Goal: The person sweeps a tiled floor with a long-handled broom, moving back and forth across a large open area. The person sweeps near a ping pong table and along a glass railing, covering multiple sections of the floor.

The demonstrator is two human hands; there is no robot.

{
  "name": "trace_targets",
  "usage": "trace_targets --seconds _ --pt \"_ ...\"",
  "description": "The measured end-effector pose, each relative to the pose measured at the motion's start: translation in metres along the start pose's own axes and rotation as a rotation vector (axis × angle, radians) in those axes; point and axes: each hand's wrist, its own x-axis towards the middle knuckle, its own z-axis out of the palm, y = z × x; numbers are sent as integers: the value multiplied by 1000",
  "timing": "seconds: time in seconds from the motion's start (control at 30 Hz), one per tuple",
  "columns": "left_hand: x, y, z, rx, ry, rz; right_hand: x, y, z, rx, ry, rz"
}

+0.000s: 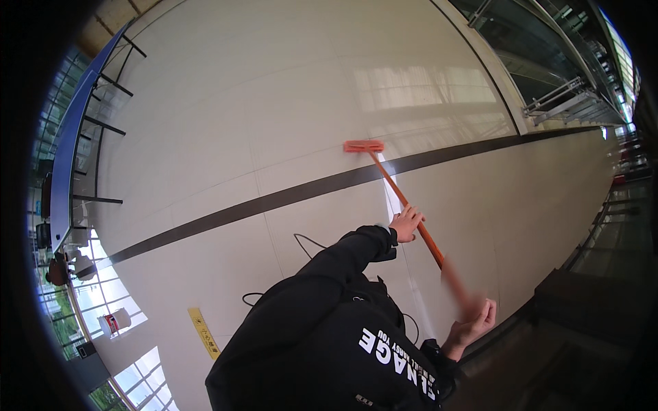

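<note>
An orange-red broom or mop head [363,146] rests on the pale tiled floor [303,123], just beyond a dark floor strip. Its long orange handle [431,242] slants back towards me. My left hand [407,224] is on the middle of the handle, its fingers partly spread against it. Around the blurred near end of the handle, my right hand [472,323] is closed, low at the right. Whether the head has bristles or a pad cannot be told. Black sleeves cover both my arms.
A blue-topped table [69,154] with dark legs stands at the left. Near it is a white bucket [115,322], and a yellow floor strip [203,333] bearing writing lies closer. A glass and metal railing [555,103] runs at the upper right. Thin dark cables [307,241] show beside my body.
</note>
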Motion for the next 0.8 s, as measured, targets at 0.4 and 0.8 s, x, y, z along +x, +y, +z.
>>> trace_targets --seconds 0.4,0.8 --pt "33 28 27 -60 359 -117 174 22 -49 238 -371 170" --pt "-49 -38 68 48 558 -942 192 139 39 269 -1066 550"
